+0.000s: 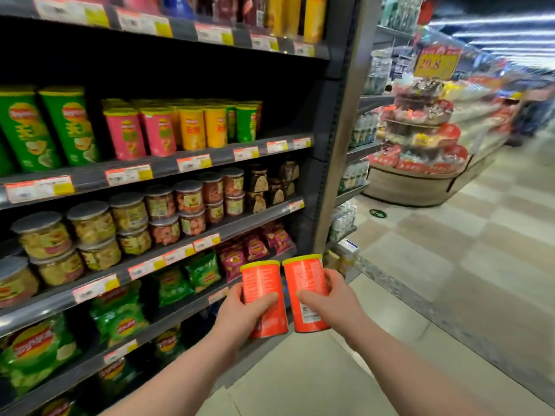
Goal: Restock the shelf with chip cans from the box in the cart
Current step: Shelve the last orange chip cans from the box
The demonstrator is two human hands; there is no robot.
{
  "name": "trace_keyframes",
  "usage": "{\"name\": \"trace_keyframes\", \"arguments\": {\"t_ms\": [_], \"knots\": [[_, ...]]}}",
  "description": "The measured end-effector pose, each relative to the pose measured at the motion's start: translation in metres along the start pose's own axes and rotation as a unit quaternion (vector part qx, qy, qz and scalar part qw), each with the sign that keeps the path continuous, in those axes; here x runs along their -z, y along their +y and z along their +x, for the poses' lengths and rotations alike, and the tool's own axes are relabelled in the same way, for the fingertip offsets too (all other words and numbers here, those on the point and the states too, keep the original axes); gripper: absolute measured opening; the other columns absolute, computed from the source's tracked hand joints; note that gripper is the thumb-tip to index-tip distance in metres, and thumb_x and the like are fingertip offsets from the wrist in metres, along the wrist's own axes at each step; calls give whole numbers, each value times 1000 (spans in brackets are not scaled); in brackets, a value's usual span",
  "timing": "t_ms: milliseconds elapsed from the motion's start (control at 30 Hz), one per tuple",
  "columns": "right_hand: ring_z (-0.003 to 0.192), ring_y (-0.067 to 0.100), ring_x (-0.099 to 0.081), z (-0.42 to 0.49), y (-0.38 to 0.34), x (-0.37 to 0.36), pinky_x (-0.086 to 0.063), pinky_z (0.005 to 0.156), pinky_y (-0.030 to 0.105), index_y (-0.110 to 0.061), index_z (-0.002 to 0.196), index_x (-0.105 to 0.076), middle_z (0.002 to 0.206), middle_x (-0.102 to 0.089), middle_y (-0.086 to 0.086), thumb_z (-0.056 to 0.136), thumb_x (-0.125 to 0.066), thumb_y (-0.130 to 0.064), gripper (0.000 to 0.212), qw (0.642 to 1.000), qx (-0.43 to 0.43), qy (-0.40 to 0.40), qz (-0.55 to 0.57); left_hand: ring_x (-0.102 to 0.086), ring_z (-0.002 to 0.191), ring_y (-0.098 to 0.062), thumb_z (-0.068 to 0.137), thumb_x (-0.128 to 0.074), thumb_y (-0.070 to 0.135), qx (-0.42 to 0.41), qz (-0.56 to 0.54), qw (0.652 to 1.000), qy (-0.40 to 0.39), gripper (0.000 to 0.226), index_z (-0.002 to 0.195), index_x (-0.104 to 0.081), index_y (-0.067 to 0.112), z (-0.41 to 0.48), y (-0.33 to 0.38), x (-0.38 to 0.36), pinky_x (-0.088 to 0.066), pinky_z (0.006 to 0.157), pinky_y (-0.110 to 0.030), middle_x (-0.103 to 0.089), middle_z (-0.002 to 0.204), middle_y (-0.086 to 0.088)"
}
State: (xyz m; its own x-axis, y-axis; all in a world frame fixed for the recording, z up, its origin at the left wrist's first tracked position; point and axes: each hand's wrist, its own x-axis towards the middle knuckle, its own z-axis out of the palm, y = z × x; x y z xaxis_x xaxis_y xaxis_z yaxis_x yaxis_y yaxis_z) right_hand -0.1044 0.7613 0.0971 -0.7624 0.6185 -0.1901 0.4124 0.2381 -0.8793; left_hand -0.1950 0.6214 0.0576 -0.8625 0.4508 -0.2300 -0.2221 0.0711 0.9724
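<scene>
A person's left hand [240, 310] grips an orange chip can [262, 291], fingers and thumb curled round its lower half. The right hand [329, 301] grips a second orange can [306, 283] just beside it, their yellow lids almost touching. Both smooth cylinders are held slightly tilted before the lower tiers of a dark metal shelf [90, 179]. Higher up stand green, pink and yellow shelf cans [156, 132], above lidded clear jars [90, 223] and glossy bags [201, 268].

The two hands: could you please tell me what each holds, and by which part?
The left hand grips the left orange chip can around its mid-body; the right hand grips the right orange chip can likewise.
</scene>
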Motion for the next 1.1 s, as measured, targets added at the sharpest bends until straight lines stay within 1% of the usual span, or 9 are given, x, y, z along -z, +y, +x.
{"name": "trace_keyframes", "arguments": {"t_ms": [133,200,333,500,633,700,800,967,1100], "knots": [[98,15,-58,47,-2,32,-47,68,21,-19,141,-32,114,-51,-3,79,-73,-26,75,1000,-4,27,7,-65,92,-15,78,-76,27,2,-5,999,-33,47,113,-46,26,47,13,-35,-52,74,-31,-63,99,6],[96,14,-59,73,-6,46,-48,64,20,-20,139,-35,114,-54,-3,78,-74,-26,73,999,-4,37,10,-65,93,-17,78,-76,24,0,-12,999,-49,46,113,-46,26,72,23,-51,-53,74,-32,-63,101,4],[97,15,-62,125,-10,66,-54,83,35,-23,132,-39,115,-58,-2,75,-75,-27,67,998,-12,47,26,-65,86,-13,80,-74,20,-17,-16,998,-61,42,114,-48,22,121,45,-76,-50,56,-20,-63,99,4],[96,15,-63,173,-9,82,-55,83,37,-25,131,-39,114,-59,-3,72,-76,-31,70,997,-18,50,51,-63,85,-10,81,-73,26,-23,6,997,-71,43,112,-44,27,172,60,-100,-48,61,-22,-60,94,9],[100,16,-63,208,-7,93,-55,86,42,-28,130,-40,119,-59,-2,47,-72,-51,92,998,-13,38,44,-63,81,-9,81,-73,28,-9,13,998,-60,42,110,-43,30,199,67,-118,-46,56,-21,-59,93,10],[98,14,-63,231,-9,99,-56,84,37,-25,134,-38,117,-59,-3,57,-75,-46,88,999,-7,18,46,-64,84,-10,80,-74,30,-4,12,999,-45,45,112,-42,30,216,71,-125,-49,60,-23,-60,96,9],[95,11,-62,268,-9,110,-55,78,31,-23,134,-37,113,-59,-5,77,-74,-31,68,999,12,-16,46,-65,90,-14,77,-76,34,2,2,1000,-16,54,118,-43,28,238,76,-137,-54,71,-30,-62,102,6],[92,7,-60,325,-18,141,-52,75,27,-23,127,-38,105,-57,-9,79,-73,-27,60,995,62,-72,23,-63,88,-11,78,-74,36,-7,-21,999,49,50,115,-39,31,260,91,-173,-47,62,-24,-60,99,9],[88,2,-59,366,-27,169,-47,63,18,-22,128,-39,106,-58,-9,80,-72,-27,59,989,105,-107,18,-63,90,-12,79,-73,36,-17,-33,994,103,51,117,-40,31,275,103,-206,-46,59,-24,-61,103,7]]}}
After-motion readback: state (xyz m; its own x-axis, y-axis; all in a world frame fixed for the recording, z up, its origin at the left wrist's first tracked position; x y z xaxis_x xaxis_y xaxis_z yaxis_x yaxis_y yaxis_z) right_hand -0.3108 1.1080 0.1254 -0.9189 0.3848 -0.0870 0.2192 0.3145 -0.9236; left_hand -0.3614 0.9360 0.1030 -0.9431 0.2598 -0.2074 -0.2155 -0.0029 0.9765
